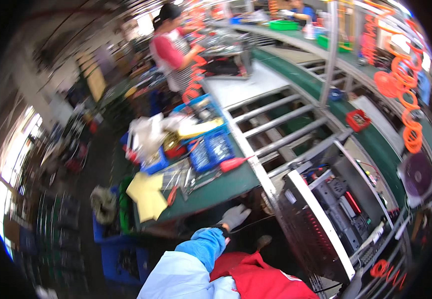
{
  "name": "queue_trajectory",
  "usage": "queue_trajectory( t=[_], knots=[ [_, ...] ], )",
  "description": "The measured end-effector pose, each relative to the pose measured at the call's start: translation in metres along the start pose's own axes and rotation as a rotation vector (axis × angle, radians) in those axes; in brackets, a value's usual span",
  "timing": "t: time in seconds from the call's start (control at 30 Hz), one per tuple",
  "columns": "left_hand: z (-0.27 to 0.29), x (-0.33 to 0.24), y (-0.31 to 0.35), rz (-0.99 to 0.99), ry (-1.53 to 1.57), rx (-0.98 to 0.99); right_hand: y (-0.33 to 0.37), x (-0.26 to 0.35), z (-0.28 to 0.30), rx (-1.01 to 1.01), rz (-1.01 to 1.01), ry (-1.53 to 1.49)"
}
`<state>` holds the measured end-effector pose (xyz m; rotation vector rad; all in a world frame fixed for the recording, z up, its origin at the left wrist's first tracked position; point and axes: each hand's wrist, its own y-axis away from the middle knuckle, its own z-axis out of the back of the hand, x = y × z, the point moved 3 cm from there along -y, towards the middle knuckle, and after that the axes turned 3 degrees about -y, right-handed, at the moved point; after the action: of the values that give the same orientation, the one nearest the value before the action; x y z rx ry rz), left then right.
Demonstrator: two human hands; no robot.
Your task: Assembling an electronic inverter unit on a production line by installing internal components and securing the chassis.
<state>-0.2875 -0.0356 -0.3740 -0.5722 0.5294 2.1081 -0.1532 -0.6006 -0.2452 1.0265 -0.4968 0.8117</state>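
My left hand (pixel 236 217), in a grey glove below a blue sleeve, reaches forward beside the front edge of a green-topped workbench (pixel 226 185). Its fingers look stretched out, slightly blurred, with nothing seen in them. On that bench, close to the hand, lie a red-handled screwdriver (pixel 235 163), a red-handled hand tool (pixel 172 195) and yellow paper sheets (pixel 147 196). To the right, an opened metal-cased unit (pixel 325 219) with dark inner parts and a glowing red strip rests on the roller line. My right hand does not show.
Blue bins (pixel 210 150) of small parts stand on the bench. Metal rollers (pixel 278 130) run away from the opened unit. Orange coiled hoses (pixel 409 107) hang at the right. A co-worker (pixel 173 55) stands beyond the bench. Blue crates (pixel 121 259) stand low at the left.
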Motion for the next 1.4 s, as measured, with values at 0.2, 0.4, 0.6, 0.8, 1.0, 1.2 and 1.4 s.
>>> queue_trajectory(
  t=[0.2,0.4,0.6,0.8,1.0,1.2,1.4],
  knots=[
    [-0.065,0.179,0.396,0.929,-0.311,0.545,0.098,0.088,-0.013,-0.201,0.744,0.557],
    [-0.131,0.169,0.627,1.637,0.316,-0.005,0.169,0.099,-0.12,0.158,1.269,-0.11],
    [-0.141,0.175,0.625,1.07,0.35,-0.078,0.291,0.045,-0.279,1.076,1.327,0.366],
    [-0.147,0.239,0.743,1.303,0.829,-0.536,0.488,-0.099,-0.427,1.662,1.456,1.08],
    [-0.134,0.275,0.894,1.66,1.169,-1.187,0.668,-0.227,-0.555,1.992,1.407,1.363],
    [-0.179,0.333,0.96,1.607,0.367,-0.152,0.817,-0.287,-0.718,1.809,1.601,1.422],
    [-0.224,0.375,0.942,1.71,0.497,-0.459,0.958,-0.345,-0.925,1.652,1.732,1.383]
  ],
)
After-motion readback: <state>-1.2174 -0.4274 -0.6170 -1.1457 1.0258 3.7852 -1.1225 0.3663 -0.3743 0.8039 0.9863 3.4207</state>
